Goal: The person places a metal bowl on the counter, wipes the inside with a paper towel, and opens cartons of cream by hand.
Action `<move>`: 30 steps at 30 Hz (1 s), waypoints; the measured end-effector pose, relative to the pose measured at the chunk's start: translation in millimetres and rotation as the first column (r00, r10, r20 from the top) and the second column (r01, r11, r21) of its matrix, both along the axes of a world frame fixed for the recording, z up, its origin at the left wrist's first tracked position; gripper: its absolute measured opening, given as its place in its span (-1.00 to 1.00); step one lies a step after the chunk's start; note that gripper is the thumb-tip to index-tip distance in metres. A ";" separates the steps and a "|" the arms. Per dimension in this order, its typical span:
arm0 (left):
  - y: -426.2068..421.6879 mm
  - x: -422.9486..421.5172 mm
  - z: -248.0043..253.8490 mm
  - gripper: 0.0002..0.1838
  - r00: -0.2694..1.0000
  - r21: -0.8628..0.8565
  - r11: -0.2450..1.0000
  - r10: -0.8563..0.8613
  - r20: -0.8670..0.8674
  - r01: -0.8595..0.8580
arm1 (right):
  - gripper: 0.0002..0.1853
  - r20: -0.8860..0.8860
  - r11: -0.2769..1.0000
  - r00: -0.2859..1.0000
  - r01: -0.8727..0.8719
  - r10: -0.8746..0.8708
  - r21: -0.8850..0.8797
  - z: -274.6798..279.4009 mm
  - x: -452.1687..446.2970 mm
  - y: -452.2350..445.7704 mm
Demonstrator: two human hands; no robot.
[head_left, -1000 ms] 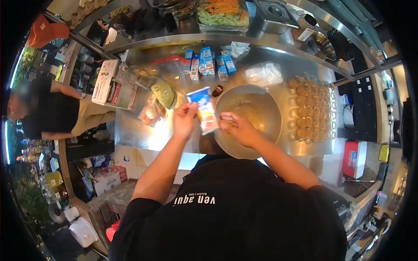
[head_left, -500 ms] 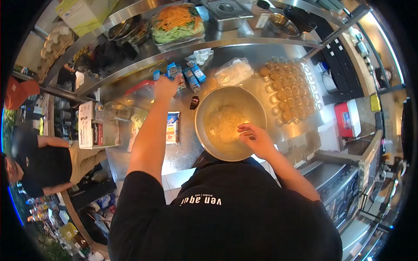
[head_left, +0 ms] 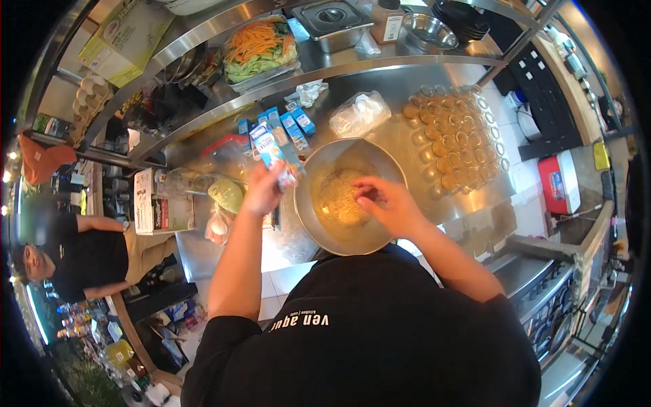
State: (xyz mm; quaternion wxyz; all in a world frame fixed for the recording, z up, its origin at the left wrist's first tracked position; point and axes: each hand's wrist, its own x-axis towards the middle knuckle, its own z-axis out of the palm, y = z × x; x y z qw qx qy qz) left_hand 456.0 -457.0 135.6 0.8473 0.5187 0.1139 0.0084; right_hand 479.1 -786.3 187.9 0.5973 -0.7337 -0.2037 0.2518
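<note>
My left hand (head_left: 263,192) is closed around a blue-and-white carton (head_left: 274,154), held tilted above the table just left of the bowl. A large metal mixing bowl (head_left: 307,224) stands at the table's front edge, against my body. Inside it lies a wet, yellowish mixture (head_left: 339,203). My right hand (head_left: 390,205) hovers over the bowl's right side, fingers loosely bent and apart, with nothing visible in them. More blue cartons (head_left: 296,122) stand behind the bowl, near a clear plastic bag of white contents (head_left: 361,114).
Many glass jars with tan filling (head_left: 454,139) cover the table's right side. A vegetable tray (head_left: 261,51) sits on the overhead shelf. Left are a cardboard box (head_left: 163,203) and a pale green vegetable (head_left: 226,195). Another person (head_left: 88,251) stands at far left.
My left hand has lifted a carton from the group and drawn it back toward the bowl. My right hand has shifted slightly left over the bowl. The camera view has shifted a little.
</note>
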 end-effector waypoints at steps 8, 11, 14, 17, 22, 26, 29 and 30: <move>-113.4 -50.3 75.4 -0.19 0.959 0.091 0.958 -0.278 0.050 0.273 | -0.59 0.549 0.975 0.836 -0.136 0.018 0.175 87.8 70.5 6.2; -141.6 -54.6 91.7 -0.20 0.980 0.091 0.979 -0.187 0.073 0.181 | -0.59 0.731 0.953 0.661 -0.299 0.172 0.045 93.4 87.0 -3.4; -149.1 -60.0 88.5 -0.27 0.974 0.102 0.969 -0.226 0.006 0.224 | -0.60 0.856 0.949 0.492 -0.316 0.157 0.008 94.8 90.4 -7.6; -164.2 -61.6 93.3 -0.34 0.979 0.063 0.977 -0.205 0.007 0.204 | -0.69 0.916 0.964 0.352 -0.241 0.194 -0.112 99.1 85.6 -10.5; -170.6 -62.0 103.0 -0.37 0.985 0.042 0.984 -0.173 -0.017 0.174 | -0.71 0.922 0.951 0.297 -0.255 0.248 -0.173 104.6 88.8 -11.4; -157.8 -65.9 108.5 -0.35 0.961 0.081 0.958 -0.271 -0.054 0.274 | -0.70 0.935 0.937 0.204 -0.262 0.288 -0.232 93.4 102.5 -12.7; -144.7 -71.0 105.9 -0.34 0.963 0.066 0.961 -0.267 -0.027 0.268 | -0.72 0.873 0.918 0.397 -0.376 0.283 -0.127 94.3 101.8 -8.3; -136.6 -73.7 104.2 -0.33 0.961 0.083 0.958 -0.272 -0.052 0.275 | -0.74 0.842 0.906 0.451 -0.412 0.297 -0.099 98.0 96.2 -5.4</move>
